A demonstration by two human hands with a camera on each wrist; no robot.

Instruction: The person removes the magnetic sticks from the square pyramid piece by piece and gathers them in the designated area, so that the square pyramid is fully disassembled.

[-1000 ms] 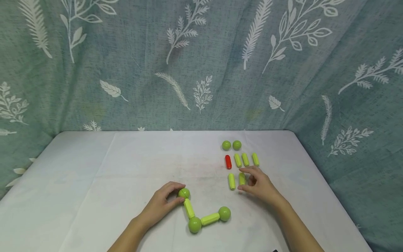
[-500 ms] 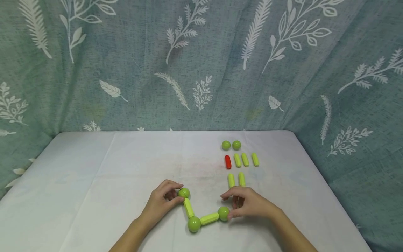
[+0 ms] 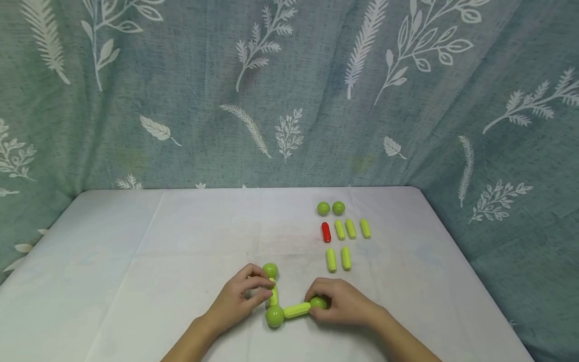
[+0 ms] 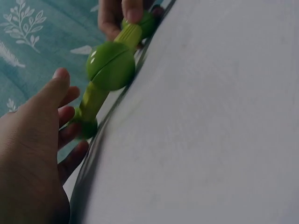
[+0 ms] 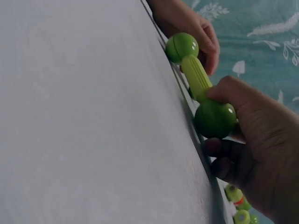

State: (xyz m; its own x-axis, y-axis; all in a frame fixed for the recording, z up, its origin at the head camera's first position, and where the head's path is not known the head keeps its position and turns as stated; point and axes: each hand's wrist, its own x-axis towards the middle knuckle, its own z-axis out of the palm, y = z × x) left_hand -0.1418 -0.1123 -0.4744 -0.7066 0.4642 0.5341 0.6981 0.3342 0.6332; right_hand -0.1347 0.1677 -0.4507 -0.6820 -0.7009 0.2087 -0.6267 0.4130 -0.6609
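Observation:
Three green balls and two yellow-green sticks form a joined bent chain near the front of the table. My right hand (image 3: 341, 303) curls its fingers and thumb round the chain's right-end ball (image 3: 318, 303); the thumb lies by the end of the right stick (image 3: 297, 310). The left hand (image 3: 235, 296) is beside the left stick (image 3: 273, 296), fingers loosely bent and thumb apart from them; whether the fingertips touch it is unclear. The corner ball (image 4: 110, 66) shows between both hands in the left wrist view. Beyond the left fingers sits the far ball (image 3: 270, 270).
Behind the right hand, two yellow-green sticks (image 3: 331, 260) lie side by side. Farther back are a red stick (image 3: 326, 232), three more yellow-green sticks (image 3: 351, 229) and two green balls (image 3: 323, 208). A patterned curtain (image 3: 203, 100) hangs at the table's back.
My right hand has come from the loose sticks to the right-end ball and grips it. The left hand has shifted from the far ball to the left stick, and the chain has moved slightly.

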